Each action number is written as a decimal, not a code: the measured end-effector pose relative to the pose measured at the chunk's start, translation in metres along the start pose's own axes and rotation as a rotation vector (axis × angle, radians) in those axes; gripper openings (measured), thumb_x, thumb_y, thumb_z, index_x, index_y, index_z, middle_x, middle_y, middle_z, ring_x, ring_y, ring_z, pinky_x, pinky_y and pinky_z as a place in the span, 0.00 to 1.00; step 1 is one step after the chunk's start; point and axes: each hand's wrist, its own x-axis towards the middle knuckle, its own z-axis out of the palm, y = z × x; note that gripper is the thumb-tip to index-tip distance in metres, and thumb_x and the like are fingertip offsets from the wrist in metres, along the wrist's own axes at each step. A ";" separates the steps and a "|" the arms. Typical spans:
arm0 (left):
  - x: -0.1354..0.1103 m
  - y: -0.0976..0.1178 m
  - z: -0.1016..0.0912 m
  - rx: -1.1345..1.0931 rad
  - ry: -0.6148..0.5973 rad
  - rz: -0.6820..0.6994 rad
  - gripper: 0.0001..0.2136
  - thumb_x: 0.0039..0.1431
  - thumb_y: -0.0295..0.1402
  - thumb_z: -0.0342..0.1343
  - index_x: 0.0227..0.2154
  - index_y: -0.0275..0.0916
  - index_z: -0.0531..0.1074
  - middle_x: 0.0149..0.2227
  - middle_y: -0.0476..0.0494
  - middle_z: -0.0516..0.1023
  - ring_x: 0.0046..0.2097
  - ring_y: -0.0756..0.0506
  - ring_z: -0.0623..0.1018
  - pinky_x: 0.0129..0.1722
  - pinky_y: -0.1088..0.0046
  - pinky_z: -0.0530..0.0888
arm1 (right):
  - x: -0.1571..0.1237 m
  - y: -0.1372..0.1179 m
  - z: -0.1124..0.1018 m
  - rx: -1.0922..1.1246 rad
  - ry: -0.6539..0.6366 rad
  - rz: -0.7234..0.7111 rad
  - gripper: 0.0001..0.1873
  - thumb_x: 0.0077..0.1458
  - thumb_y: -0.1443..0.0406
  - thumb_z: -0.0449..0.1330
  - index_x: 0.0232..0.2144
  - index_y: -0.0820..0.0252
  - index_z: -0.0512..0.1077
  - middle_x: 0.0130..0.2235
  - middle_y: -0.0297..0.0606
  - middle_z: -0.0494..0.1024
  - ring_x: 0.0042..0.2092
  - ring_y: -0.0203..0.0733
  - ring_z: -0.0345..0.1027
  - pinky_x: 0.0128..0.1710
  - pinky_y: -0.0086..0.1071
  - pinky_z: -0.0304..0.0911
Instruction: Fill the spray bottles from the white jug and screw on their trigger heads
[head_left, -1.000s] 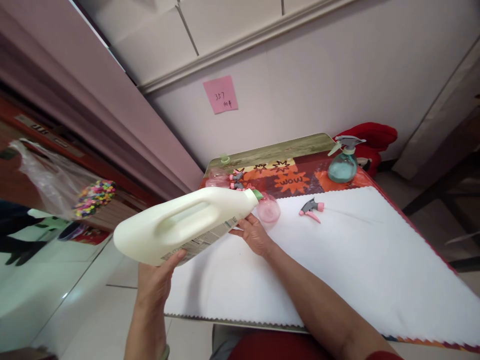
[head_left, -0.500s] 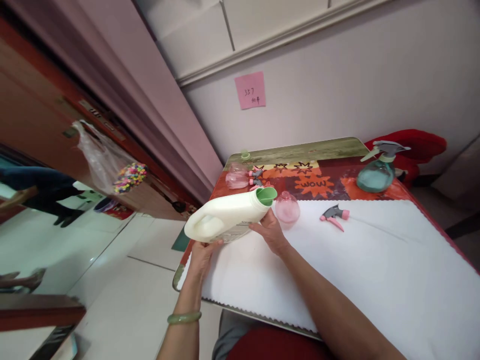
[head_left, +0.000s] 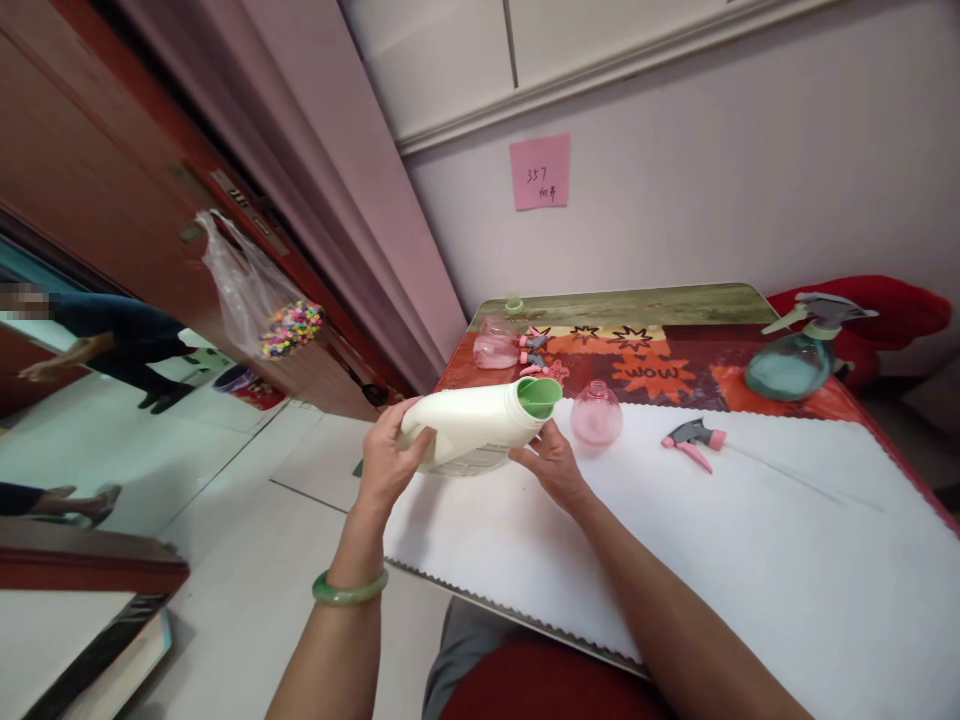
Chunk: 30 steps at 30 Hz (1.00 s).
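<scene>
A cream-white jug [head_left: 472, 425] with a green pouring spout [head_left: 540, 396] lies tilted in my two hands above the table, its mouth toward the right. My left hand [head_left: 394, 455] is closed round the handle end. Under the neck, my right hand [head_left: 555, 462] supports the jug with bent fingers, partly hidden behind it. Just right of the spout stands a pink clear bottle [head_left: 597, 418] with its neck open. Farther right, a grey and pink spray head [head_left: 694, 440] with a long thin tube lies on the white mat [head_left: 720, 560].
At the back left of the table are another pink bottle [head_left: 495, 345], more spray heads [head_left: 534, 352] and a small green ring [head_left: 514, 302]. A teal spray bottle [head_left: 791, 360] stands at the right. A bag of colourful pieces [head_left: 289, 328] hangs from the door; a person [head_left: 120, 335] is beyond.
My left hand has shifted from beneath the jug's rear up to its handle. The jug stays tilted, its spout still near the pink bottle. The view has swung slightly left.
</scene>
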 end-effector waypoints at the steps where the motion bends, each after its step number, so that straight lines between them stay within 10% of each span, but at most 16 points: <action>1: 0.002 0.001 0.001 -0.003 0.005 -0.025 0.16 0.46 0.35 0.66 0.41 0.42 0.80 0.42 0.46 0.81 0.45 0.42 0.77 0.51 0.65 0.71 | -0.001 0.000 0.000 -0.001 -0.006 -0.006 0.35 0.50 0.58 0.71 0.59 0.48 0.65 0.58 0.40 0.72 0.57 0.47 0.68 0.58 0.46 0.66; 7: -0.010 -0.020 0.005 -0.085 0.232 -0.262 0.11 0.44 0.38 0.65 0.30 0.37 0.78 0.25 0.50 0.74 0.29 0.47 0.70 0.30 0.71 0.69 | -0.005 0.005 -0.003 -0.015 0.184 0.108 0.32 0.55 0.50 0.65 0.57 0.57 0.67 0.50 0.46 0.78 0.47 0.47 0.75 0.51 0.47 0.69; 16: -0.018 -0.043 0.032 -0.270 0.661 -0.500 0.23 0.45 0.49 0.63 0.36 0.34 0.75 0.27 0.49 0.73 0.28 0.48 0.70 0.30 0.68 0.71 | -0.003 0.005 0.000 -0.025 0.225 0.173 0.25 0.52 0.47 0.67 0.42 0.60 0.76 0.35 0.41 0.82 0.38 0.45 0.77 0.44 0.43 0.71; 26: -0.031 -0.064 0.051 -0.283 0.572 -0.458 0.22 0.41 0.47 0.65 0.35 0.35 0.71 0.34 0.45 0.74 0.37 0.42 0.75 0.42 0.58 0.74 | -0.006 0.005 0.008 -0.088 0.176 0.053 0.17 0.54 0.53 0.65 0.41 0.57 0.77 0.32 0.37 0.81 0.35 0.43 0.77 0.43 0.41 0.72; 30: -0.050 -0.044 0.046 -0.230 0.521 -0.304 0.35 0.41 0.44 0.68 0.52 0.39 0.61 0.56 0.32 0.66 0.61 0.32 0.66 0.57 0.49 0.68 | -0.005 -0.041 0.009 -0.134 0.173 -0.037 0.14 0.57 0.54 0.64 0.40 0.55 0.78 0.33 0.37 0.81 0.34 0.43 0.77 0.40 0.39 0.72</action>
